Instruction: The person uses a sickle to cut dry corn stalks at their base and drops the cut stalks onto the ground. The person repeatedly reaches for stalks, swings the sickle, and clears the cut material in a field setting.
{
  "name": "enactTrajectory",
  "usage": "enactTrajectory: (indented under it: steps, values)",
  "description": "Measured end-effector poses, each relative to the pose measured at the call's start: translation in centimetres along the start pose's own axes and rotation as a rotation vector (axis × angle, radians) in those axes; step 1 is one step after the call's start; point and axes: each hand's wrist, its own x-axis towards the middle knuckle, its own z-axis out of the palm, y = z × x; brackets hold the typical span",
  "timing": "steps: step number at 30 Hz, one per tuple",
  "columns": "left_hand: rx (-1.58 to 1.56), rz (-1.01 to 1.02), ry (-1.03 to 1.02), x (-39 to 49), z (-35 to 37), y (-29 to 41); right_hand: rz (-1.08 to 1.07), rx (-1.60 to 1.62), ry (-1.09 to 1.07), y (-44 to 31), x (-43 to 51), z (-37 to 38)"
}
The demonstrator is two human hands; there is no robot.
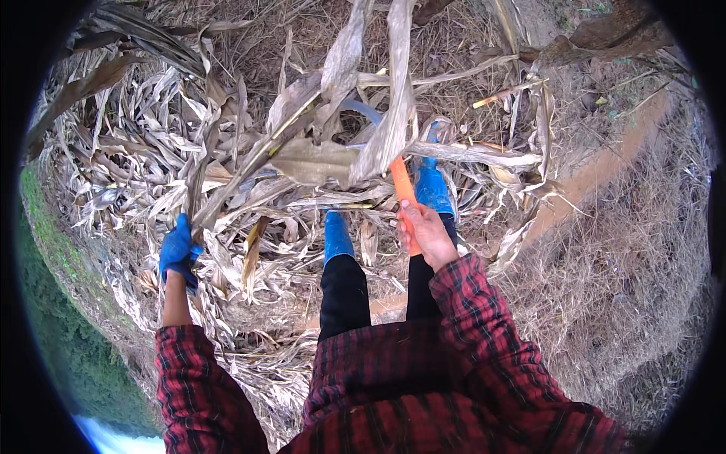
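Observation:
Blue-gloved, my left hand point(180, 252) grips a bundle of dry corn stalks point(249, 164), whose leaves spread up and to the right. My bare right hand point(424, 230) is closed around the orange handle point(404, 184) of a sickle. Part of its curved grey blade point(363, 109) shows between dry corn leaves point(391, 102); the rest of the blade is hidden behind them. The leaves hang across the upper end of the handle.
My blue boots point(338, 235) stand among cut dry corn stalks and husks point(153, 142) heaped on the left. Dry grass point(612, 295) covers the ground on the right, beside a strip of bare soil point(590, 176). Green vegetation point(74, 335) lies at the far left.

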Motion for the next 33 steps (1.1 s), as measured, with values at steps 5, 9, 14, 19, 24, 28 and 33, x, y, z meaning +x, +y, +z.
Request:
enactTrajectory:
  steps: [5, 9, 14, 19, 24, 28, 33]
  values:
    - [-0.026, 0.063, -0.034, -7.7, 4.5, 12.3, 0.117, 0.335, 0.126, 3.1, 0.2, -1.6]
    - [-0.111, -0.006, -0.174, -10.4, -1.2, 24.5, -0.19, -0.283, 0.567, 2.3, 3.3, -0.8]
    - [0.476, 0.506, 0.236, -6.7, -4.5, 21.7, -0.142, 0.689, 0.203, -4.3, 3.0, -5.6]
    - [0.517, 0.43, 0.435, -8.6, -8.9, 27.5, -0.319, 0.506, 0.292, -8.1, 2.5, -10.4]
    - [0.5, 1.135, 0.939, -13.9, -17.5, 46.1, -0.242, 0.081, 0.353, -6.2, 1.6, -13.0]
    - [0.493, 1.544, 1.379, -14.3, -24.4, 59.1, -0.194, 0.047, 0.404, -6.3, 1.7, -12.1]
    - [1.054, 0.676, 0.789, -7.8, -33.3, 59.6, -0.287, 0.111, 0.359, -8.7, 3.9, -11.0]
